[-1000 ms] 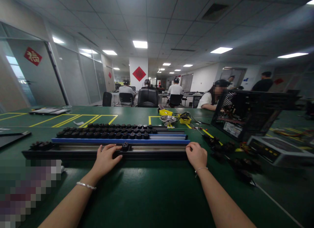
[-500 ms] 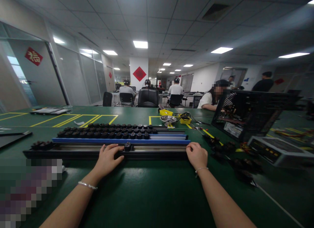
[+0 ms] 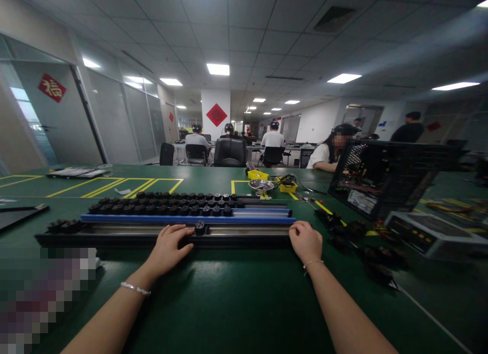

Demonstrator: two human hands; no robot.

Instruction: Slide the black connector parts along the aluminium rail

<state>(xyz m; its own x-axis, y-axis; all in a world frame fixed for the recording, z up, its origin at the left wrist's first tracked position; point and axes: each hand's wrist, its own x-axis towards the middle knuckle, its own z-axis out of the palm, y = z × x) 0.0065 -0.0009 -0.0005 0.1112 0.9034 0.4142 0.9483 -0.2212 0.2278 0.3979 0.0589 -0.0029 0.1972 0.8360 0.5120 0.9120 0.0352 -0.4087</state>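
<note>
A long black track (image 3: 244, 239) with a metallic channel lies across the table in front of me. In its channel sits a small black round socket-like piece (image 3: 200, 228). Fingers stretched and thumb apart, my left hand (image 3: 170, 245) rests over the track, its fingertips at the left side of that piece. My right hand (image 3: 307, 240) is closed around the right end of the track; its fingertips are partly hidden. More black pieces (image 3: 64, 226) sit at the track's left end. Behind it, a blue-edged rail (image 3: 183, 219) stands beside rows of similar pieces (image 3: 160, 207).
On the right are an open computer case (image 3: 396, 176), a power supply unit (image 3: 438, 234) and loose dark parts (image 3: 381, 257). A metal bowl (image 3: 261, 185) and yellow trays (image 3: 258, 175) stand farther back. A co-worker (image 3: 324, 153) sits across the table.
The round black piece has shifted slightly to the right along the channel, with my left hand's fingertips following it. My right hand has stayed at the track's end.
</note>
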